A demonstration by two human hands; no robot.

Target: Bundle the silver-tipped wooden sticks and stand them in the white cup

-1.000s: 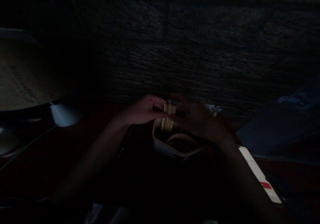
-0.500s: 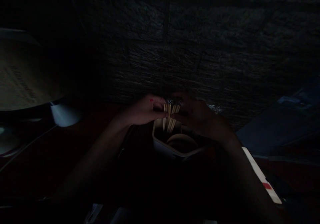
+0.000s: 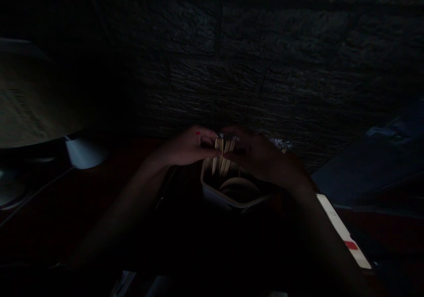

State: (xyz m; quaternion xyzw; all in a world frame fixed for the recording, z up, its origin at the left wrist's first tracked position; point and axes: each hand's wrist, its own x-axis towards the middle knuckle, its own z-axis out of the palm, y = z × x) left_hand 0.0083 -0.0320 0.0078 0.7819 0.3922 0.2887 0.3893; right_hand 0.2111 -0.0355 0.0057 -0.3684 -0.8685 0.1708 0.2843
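Observation:
Pale wooden sticks [image 3: 228,146] stand nearly upright in a small bundle, with crinkled shiny wrap [image 3: 227,137] around their top ends. From one side my left hand [image 3: 188,147] closes on the bundle, thumb pressed to its near side. My right hand [image 3: 261,158] grips it from the other side, its thumb close to the left one. Most of the right fingers are in shadow. Below the hands is a light-walled open container [image 3: 218,196], the lower stick ends hanging over or into it; the dark hides which. A round rim [image 3: 240,181] shows inside it.
Beyond the hands rises a rough block wall [image 3: 212,76]. More shiny wrap [image 3: 281,144] lies behind my right hand. A lit phone screen [image 3: 339,226] is by my right forearm. At left are a large lampshade-like object [image 3: 23,103] and a pale cone [image 3: 84,153].
Both hands and the bundle have shifted slightly left. My right fingers have drawn down closer around the wrapped tops. The container stays nearly where it was.

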